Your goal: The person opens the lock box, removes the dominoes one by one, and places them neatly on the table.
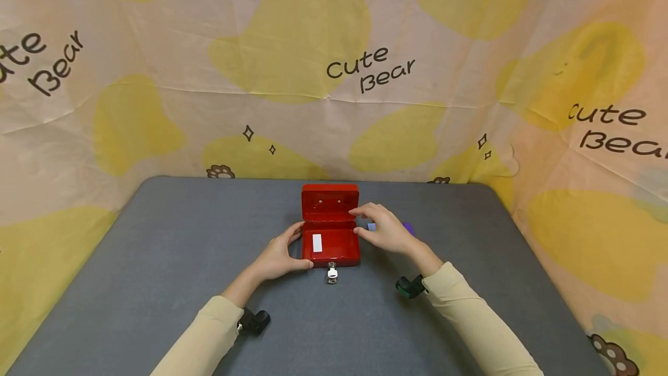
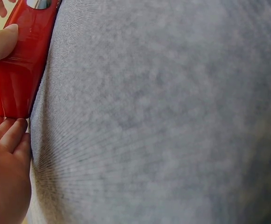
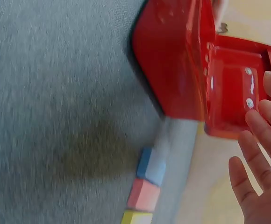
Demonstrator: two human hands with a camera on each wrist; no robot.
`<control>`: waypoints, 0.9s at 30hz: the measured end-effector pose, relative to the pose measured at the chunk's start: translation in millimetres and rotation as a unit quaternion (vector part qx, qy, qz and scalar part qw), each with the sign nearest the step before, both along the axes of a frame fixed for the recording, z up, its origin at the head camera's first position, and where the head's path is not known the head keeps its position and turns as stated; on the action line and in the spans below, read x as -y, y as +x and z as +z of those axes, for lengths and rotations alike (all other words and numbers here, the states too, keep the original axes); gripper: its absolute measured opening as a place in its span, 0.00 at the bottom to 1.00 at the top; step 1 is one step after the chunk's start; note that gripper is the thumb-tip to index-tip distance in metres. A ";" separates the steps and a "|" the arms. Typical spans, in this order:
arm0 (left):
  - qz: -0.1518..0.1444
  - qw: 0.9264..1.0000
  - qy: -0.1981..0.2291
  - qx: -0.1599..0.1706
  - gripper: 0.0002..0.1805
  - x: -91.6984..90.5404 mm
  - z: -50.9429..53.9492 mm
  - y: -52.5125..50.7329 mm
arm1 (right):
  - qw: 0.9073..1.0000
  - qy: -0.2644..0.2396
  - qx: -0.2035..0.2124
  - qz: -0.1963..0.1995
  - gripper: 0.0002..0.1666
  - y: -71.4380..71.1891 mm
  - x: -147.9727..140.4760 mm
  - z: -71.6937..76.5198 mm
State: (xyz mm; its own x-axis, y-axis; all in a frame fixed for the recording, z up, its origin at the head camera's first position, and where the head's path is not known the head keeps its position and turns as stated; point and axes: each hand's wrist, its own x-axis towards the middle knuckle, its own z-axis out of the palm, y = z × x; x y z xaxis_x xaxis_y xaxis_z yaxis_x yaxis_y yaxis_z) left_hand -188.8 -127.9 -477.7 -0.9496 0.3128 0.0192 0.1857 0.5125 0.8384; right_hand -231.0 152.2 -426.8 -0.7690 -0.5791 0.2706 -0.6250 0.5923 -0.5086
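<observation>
A red metal cash box [image 1: 341,245] stands on the grey table with its lid [image 1: 330,199] raised. My left hand [image 1: 276,257] grips the box's left side, the thumb at the front corner and the fingers along the side wall. Close to the raised lid's right edge is my right hand [image 1: 386,228], its fingers spread and relaxed; the right wrist view shows nothing held in it. Inside the box lies a small white rectangle [image 1: 317,243]. At the front, a silver lock with what looks like a key [image 1: 332,273] sticks out.
Right of the box, partly behind my right hand, are small blocks: a blue block [image 3: 152,165], a pink block [image 3: 144,195] and a yellow block [image 3: 136,218] in a row. A purple piece [image 1: 409,228] shows past the hand. A printed cloth [image 1: 292,39] hangs behind the table.
</observation>
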 end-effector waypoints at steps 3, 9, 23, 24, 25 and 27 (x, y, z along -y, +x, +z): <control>0.003 1.000 -0.003 -0.003 0.51 -0.2 -0.4 -0.1 | 1.000 0.015 0.000 0.006 0.23 2.6 8.4 -1.0; 0.008 1.000 -0.007 0.007 0.50 -1.0 -0.3 0.1 | 0.999 0.025 -0.005 0.022 0.23 5.8 23.4 -4.1; 0.001 1.000 -0.005 -0.007 0.50 -0.1 -0.3 0.9 | 0.997 0.059 0.031 0.028 0.26 6.5 47.1 -8.1; 0.001 1.000 -0.004 -0.005 0.50 0.0 -0.2 1.0 | 0.997 0.061 0.031 0.030 0.26 6.4 48.8 -8.5; 0.002 1.000 -0.005 -0.006 0.50 0.1 -0.1 1.1 | 0.997 0.066 0.030 0.030 0.26 6.1 50.6 -8.9; 0.002 1.000 -0.006 -0.003 0.50 0.0 0.4 1.6 | 0.996 0.073 0.029 0.029 0.26 5.7 53.6 -10.3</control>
